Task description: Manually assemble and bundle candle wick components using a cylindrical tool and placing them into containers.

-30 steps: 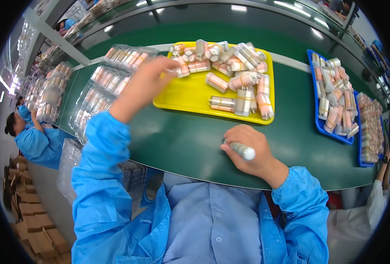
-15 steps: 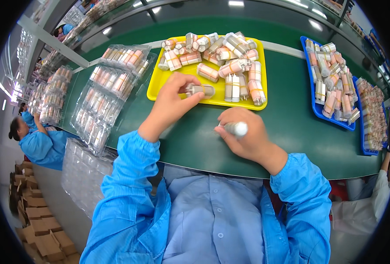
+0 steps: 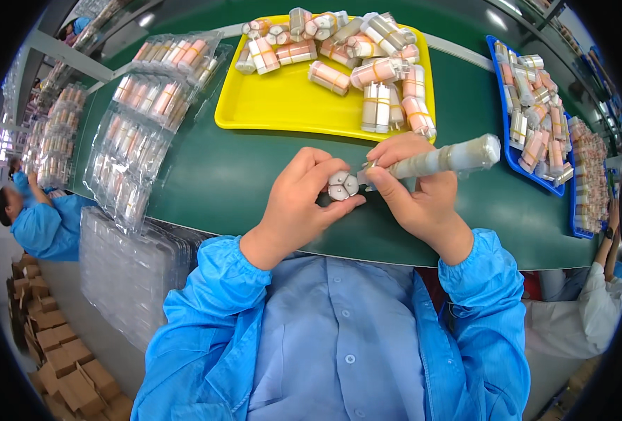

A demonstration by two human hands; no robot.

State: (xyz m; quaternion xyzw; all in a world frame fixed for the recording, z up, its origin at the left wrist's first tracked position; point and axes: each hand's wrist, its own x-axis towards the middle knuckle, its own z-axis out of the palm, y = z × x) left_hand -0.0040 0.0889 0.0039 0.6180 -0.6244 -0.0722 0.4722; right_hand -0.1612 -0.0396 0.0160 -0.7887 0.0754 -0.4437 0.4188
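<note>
My left hand (image 3: 290, 207) is closed around a short bundle of tubes (image 3: 342, 186), whose round end, split into three white wedges, faces up. Close beside it, my right hand (image 3: 423, 193) grips a long, clear-wrapped rod (image 3: 458, 156) with pale grey and beige bands. The rod slants up to the right past the knuckles. Near the right fingertips a small thin tip points at the bundle; whether it touches is unclear. Beyond both hands lies a yellow tray (image 3: 269, 109) with several pink, white and grey tube bundles (image 3: 329, 77) held by yellow bands.
On the right stands a blue tray (image 3: 537, 181) of similar bundles, with another behind it. Filled clear plastic packs (image 3: 132, 133) lie at the left, above stacked clear trays (image 3: 132, 274). A person in blue (image 3: 48, 228) sits far left, near cardboard boxes (image 3: 72, 372).
My left hand has drawn the bundle back from the yellow tray and turned its end up. My right hand has come beside it, the rod now tilted to the right. The view has shifted.
</note>
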